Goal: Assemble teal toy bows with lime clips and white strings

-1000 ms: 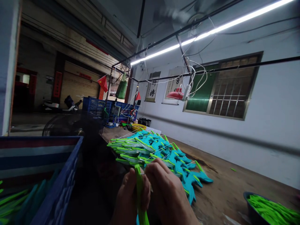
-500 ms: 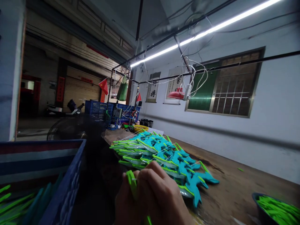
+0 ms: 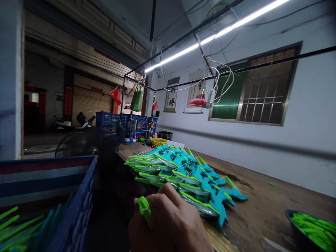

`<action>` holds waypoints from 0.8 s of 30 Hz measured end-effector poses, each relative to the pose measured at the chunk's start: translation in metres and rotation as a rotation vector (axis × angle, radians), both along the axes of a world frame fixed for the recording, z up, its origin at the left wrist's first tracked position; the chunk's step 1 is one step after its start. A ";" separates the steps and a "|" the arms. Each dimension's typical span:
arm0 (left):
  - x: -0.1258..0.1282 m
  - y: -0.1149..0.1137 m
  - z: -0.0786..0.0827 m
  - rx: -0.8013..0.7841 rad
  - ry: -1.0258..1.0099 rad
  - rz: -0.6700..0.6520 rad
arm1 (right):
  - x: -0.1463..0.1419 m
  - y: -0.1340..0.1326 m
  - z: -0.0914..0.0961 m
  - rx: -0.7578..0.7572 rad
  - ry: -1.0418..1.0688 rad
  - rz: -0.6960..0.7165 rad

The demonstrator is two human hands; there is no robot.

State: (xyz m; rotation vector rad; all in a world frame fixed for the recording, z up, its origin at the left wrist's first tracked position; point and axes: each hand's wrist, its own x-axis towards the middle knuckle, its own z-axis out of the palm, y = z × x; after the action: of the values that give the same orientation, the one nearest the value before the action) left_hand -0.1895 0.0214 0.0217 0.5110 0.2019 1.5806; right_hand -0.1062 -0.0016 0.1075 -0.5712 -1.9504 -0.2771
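At the bottom middle, my right hand [image 3: 174,222] is closed, its knuckles up, around a bright green plastic piece [image 3: 144,206]. The piece's folded top end pokes up beside the fingers, with a thin pale band across it. My left hand [image 3: 135,225] presses against the other side of the same piece, mostly hidden behind the right one. Just beyond the hands lies a pile of teal fishtail-shaped pieces [image 3: 219,206] with green edging, clear plastic parts and white strings.
To the left stands a blue crate [image 3: 85,196] with a striped lining and more green and teal pieces. A dark bowl [image 3: 291,224] of green strips sits at right on the brown table [image 3: 258,175]. Farther back are a yellow basket [image 3: 159,141] and a hanging red lamp [image 3: 198,101].
My hands have drawn closer together around the green piece, whose top has shifted slightly left and down. The view has turned a little; the pile has not visibly changed.
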 end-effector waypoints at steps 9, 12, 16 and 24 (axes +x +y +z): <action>-0.002 0.002 -0.006 -0.047 -0.010 -0.010 | 0.003 0.002 -0.003 -0.010 -0.073 0.021; -0.003 0.000 -0.006 -0.048 -0.007 -0.005 | 0.005 0.003 -0.002 -0.032 -0.090 0.054; -0.005 -0.003 -0.001 -0.053 0.018 0.012 | 0.006 0.002 -0.002 -0.033 -0.109 0.039; -0.007 0.003 0.018 -0.075 0.056 0.077 | 0.006 0.005 -0.003 -0.010 -0.075 0.039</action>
State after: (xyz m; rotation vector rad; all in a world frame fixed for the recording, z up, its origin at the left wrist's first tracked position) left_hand -0.1969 0.0240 0.0400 0.4939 0.3259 1.6281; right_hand -0.1001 0.0035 0.1042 -0.5349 -2.0339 -0.2680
